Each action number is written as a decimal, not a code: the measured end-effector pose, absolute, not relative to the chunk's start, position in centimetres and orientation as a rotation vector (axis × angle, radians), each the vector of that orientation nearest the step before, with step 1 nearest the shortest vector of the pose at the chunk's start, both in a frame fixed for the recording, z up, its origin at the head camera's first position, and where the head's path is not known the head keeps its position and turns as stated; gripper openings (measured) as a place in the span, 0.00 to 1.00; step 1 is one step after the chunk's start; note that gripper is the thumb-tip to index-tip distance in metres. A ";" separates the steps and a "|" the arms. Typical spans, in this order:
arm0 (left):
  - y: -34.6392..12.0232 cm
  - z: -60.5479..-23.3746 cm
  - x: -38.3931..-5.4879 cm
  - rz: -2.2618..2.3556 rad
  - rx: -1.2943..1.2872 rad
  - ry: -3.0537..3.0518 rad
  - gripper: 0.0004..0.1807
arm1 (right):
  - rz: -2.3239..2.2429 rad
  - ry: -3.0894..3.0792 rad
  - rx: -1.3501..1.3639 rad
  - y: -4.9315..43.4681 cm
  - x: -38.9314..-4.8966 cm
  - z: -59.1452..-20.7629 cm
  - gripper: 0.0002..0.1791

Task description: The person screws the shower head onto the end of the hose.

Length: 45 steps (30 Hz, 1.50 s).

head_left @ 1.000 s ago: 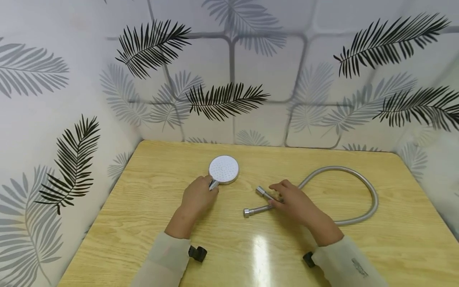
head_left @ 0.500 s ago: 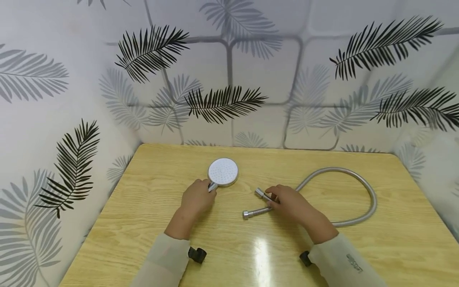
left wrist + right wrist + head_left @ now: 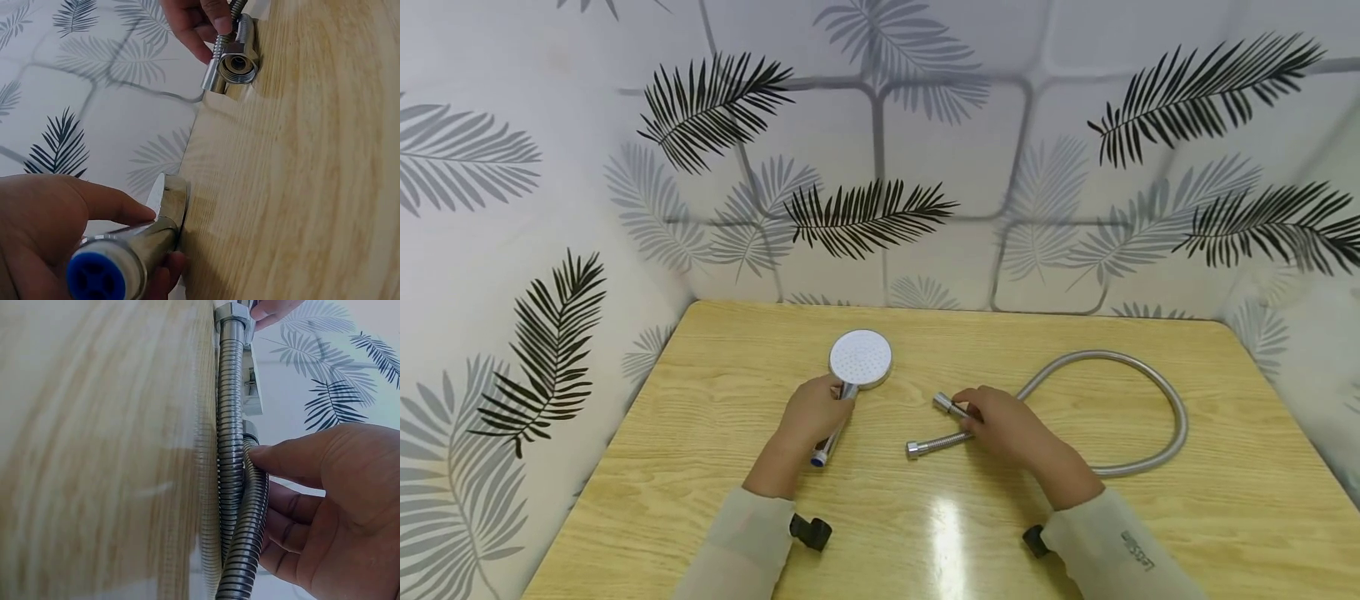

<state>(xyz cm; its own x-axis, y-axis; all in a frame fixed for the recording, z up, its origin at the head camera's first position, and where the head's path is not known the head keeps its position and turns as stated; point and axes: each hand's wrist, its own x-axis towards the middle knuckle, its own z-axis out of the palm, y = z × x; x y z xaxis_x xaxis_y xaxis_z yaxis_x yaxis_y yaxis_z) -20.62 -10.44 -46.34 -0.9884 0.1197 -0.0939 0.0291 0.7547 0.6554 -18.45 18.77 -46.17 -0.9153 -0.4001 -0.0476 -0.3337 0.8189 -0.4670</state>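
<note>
A chrome hand shower (image 3: 861,358) with a round white spray face is gripped by its handle in my left hand (image 3: 811,412). The handle's threaded end has a blue insert (image 3: 95,276), large in the left wrist view. To the right, my right hand (image 3: 1009,425) pinches a metal shower hose (image 3: 1182,417) just behind its smooth cylindrical end (image 3: 942,402). The hose's hex nut (image 3: 913,450) lies on the table, pointing left. In the right wrist view the thumb presses one hose strand (image 3: 255,500), beside the strand with the nut (image 3: 232,314). My right fingertips are partly hidden.
The wooden table (image 3: 700,500) runs back to a wall (image 3: 940,150) with a leaf pattern. The hose lies in a loop on the right side, behind my right forearm. Black wrist mounts (image 3: 811,532) sit on both sleeves.
My left hand has turned the hand shower so its handle and blue end show, and the head has shifted slightly left. My right fingers have closed on the hose behind its end.
</note>
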 end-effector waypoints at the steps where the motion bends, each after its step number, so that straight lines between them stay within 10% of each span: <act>1: -10.5 -46.4 -20.7 1.087 0.107 2.798 0.08 | -0.695 2.856 -0.574 18.8 -18.4 -46.1 0.13; 45: -9.9 -47.1 -21.9 1.879 -0.074 1.697 0.13 | -0.954 2.876 -0.321 18.4 -18.4 -45.7 0.16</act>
